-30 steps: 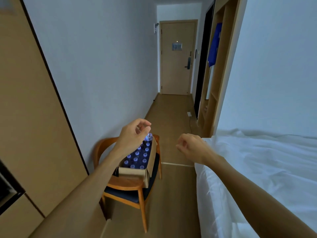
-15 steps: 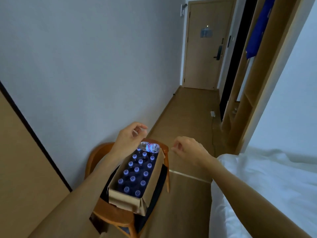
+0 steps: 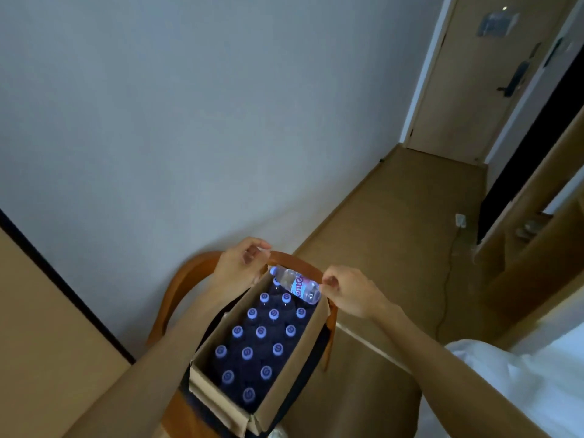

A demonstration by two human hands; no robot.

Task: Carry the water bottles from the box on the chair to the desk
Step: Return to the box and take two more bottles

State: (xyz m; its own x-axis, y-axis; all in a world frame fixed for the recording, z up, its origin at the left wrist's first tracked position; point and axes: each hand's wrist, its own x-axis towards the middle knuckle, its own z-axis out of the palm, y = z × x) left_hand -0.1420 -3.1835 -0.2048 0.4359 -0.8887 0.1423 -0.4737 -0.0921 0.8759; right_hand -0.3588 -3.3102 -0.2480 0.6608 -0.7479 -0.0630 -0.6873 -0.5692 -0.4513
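Observation:
An open cardboard box (image 3: 286,379) sits on a wooden chair (image 3: 185,281) against the wall. Inside it stand several upright water bottles (image 3: 260,331) with pale caps. One clear bottle (image 3: 297,284) with a pink label lies on its side across the far end of the box. My left hand (image 3: 238,263) hovers over the box's far left corner, fingers loosely curled, holding nothing. My right hand (image 3: 349,294) hangs just right of the lying bottle's base, fingers curled, also empty. The desk is out of view.
A bed with white sheets (image 3: 512,387) lies close on the right. The wood-floored hallway (image 3: 398,216) runs to a door (image 3: 471,74). A cable and plug (image 3: 459,221) lie on the floor near an open wardrobe (image 3: 537,222). A tan panel (image 3: 47,327) stands left.
My view has come closer and tilted down over the box. Both hands have dropped towards the box's far end, the right one nearing the lying bottle.

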